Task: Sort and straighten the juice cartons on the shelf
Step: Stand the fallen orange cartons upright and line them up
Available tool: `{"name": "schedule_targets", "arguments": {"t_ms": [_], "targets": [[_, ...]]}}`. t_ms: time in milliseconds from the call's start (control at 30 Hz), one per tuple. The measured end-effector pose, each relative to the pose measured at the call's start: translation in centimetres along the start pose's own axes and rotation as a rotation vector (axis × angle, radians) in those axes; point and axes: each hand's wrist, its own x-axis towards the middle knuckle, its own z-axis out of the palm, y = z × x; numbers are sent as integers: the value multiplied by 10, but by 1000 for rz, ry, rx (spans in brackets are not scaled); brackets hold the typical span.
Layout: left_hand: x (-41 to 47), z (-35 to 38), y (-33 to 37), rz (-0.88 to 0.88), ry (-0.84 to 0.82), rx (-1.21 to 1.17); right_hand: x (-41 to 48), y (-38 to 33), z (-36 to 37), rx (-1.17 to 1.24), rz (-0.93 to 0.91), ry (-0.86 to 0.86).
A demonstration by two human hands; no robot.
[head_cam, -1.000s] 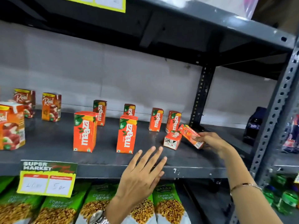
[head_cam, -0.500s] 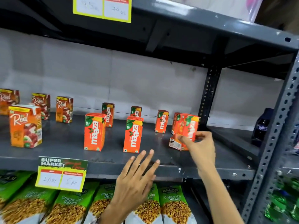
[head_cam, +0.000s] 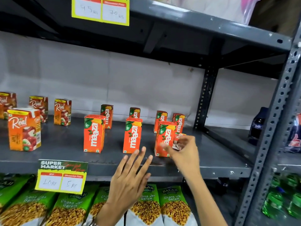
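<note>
One carton, which half a second earlier had been held up off the shelf in the right hand, was now stood upright at the front edge, in line with the two other mango cartons of the front row. A second before, it had been lying tilted against a toppled carton, so one of the two fallen pieces was judged to have been set right. The right hand was seen with fingers pinched at the standing carton's side, touching or nearly touching it; whether a grip was kept on it or on the small toppled carton just behind could not be told, since the fingers were blurred by motion. The left hand was held flat and spread wide before the shelf edge, holding nothing, much as it had been earlier. The toppled carton was mostly hidden by the right hand, and its lie could not be read. Four mango cartons stood in the back row, and the apple cartons were grouped at the left, the farthest cut off by the frame. The price tag was legible only in part.
</note>
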Motion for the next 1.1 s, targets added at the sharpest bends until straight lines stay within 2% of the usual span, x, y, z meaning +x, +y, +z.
{"name": "schedule_targets", "arguments": {"t_ms": [67, 133, 233, 300, 467, 533, 733, 900, 967, 1100], "targets": [[1, 1, 0, 3, 11, -15, 21, 11, -26, 227, 48, 126], [3, 1, 0, -2, 25, -14, 48, 25, -44, 230, 150, 194], [2, 2, 4, -12, 41, -15, 78, 42, -43, 29, 290, -62], [0, 3, 3, -4, 52, 1, 90, 43, -35, -2, 331, -209], [2, 5, 2, 29, 66, 53, 105, 42, -30, -67, 451, -449], [2, 6, 4, 27, 65, 67, 106, 41, -32, -31, 451, -485], [3, 6, 3, 13, 48, 74, 98, 36, -28, 246, 293, -283], [2, 5, 2, 14, -3, 40, 86, 28, -42, 172, -102, -153], [3, 4, 2, 12, -35, 11, 76, 32, -51, 217, -170, -169], [8, -10, 5, -25, -101, -106, 57, 43, -62, 291, -217, -320]]}}
